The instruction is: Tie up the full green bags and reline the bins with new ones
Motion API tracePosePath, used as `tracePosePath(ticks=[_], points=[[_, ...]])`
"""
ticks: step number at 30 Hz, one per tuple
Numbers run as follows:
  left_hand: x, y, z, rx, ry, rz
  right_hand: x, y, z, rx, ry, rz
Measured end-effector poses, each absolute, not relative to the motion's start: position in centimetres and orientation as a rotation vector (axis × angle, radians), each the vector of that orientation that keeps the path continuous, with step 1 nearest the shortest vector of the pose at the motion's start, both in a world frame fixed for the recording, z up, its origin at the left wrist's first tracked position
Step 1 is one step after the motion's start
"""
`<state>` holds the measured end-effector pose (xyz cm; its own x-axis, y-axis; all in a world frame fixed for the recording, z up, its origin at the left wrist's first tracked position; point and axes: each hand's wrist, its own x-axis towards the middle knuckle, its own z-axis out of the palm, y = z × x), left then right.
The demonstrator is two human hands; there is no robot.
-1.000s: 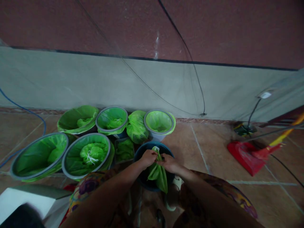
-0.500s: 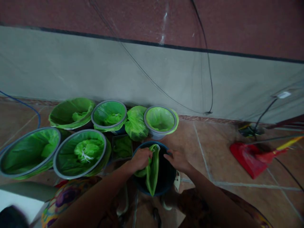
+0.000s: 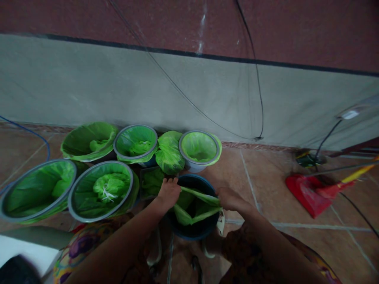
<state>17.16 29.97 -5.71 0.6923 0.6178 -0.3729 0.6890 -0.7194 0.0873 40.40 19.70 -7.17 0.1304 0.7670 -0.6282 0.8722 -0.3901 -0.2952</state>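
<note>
A green plastic bag (image 3: 199,217) is stretched across the mouth of a dark blue bin (image 3: 194,236) that stands on the floor between my feet. My left hand (image 3: 169,193) is closed on the bag's left edge, over the bin's left rim. At the right rim, my right hand (image 3: 230,198) grips the opposite edge of the bag. Between the two hands the bag's mouth gapes, and its lower part hangs inside the bin.
Lined bins stand to the left, among them a grey-rimmed bin (image 3: 70,197) holding a tied bag (image 3: 109,185). By the wall are a filled green bag (image 3: 170,153) and a small lined bin (image 3: 217,152). A red dustpan (image 3: 304,195) lies right; cables trail nearby.
My right hand has taken hold of the bag's edge and drawn it to the right. The bag, a narrow folded strip before, is now spread open; my left hand moved slightly left.
</note>
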Motion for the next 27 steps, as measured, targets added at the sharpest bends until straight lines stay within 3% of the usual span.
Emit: tracePosePath(ticks=[5,9,14,18,27], points=[[17.2,29.6,-6.2,2.701,1.124,-0.481,39.5,19.6,-6.5,2.085,1.657,-1.021],[18.1,29.0,-6.3,2.741,0.941,-0.439,37.1,20.4,-6.7,2.297,1.802,-0.896],[18.9,28.2,-6.2,2.816,0.661,-0.248,35.2,21.5,-7.2,2.288,1.976,-0.847],[18.7,27.8,-6.5,2.806,0.801,-0.099,35.1,21.6,-7.3,2.235,1.931,-0.788],[18.6,27.8,-7.3,2.649,1.212,-0.017,34.6,21.2,-6.5,2.25,2.088,-1.142]])
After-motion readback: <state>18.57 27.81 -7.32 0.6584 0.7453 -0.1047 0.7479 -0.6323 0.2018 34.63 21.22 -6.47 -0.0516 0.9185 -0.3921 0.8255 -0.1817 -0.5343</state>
